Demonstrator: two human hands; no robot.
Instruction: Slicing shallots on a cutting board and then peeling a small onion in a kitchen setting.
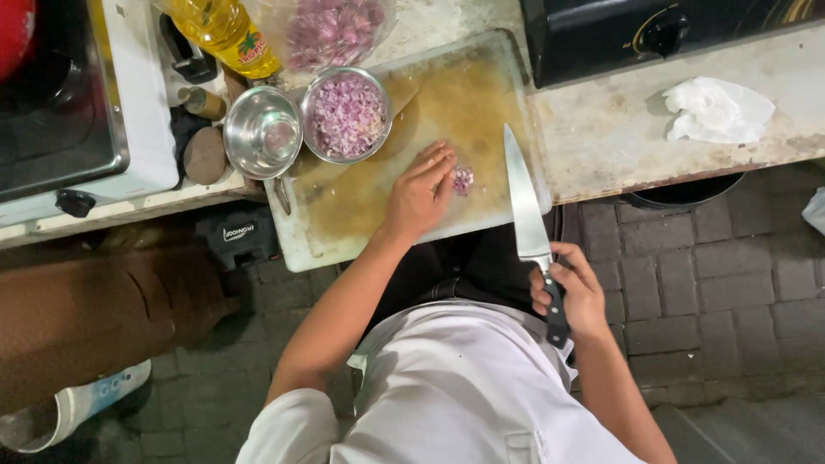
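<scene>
The floor [687, 275] is paved with grey rectangular bricks laid in staggered rows, with dark joints. The worktop [601, 129] is a pale, stained and scuffed slab with a worn front edge. A black appliance [653, 34] with a round dial stands at its rear right. A crumpled white cloth [718, 110] lies on the right part of the worktop. At the left stands a white stove [137, 103] with a black knob on its front. A brown cardboard box [103, 318] sits on the floor below the stove. Lighting is even and artificial in tone, with soft shadows under the worktop.
</scene>
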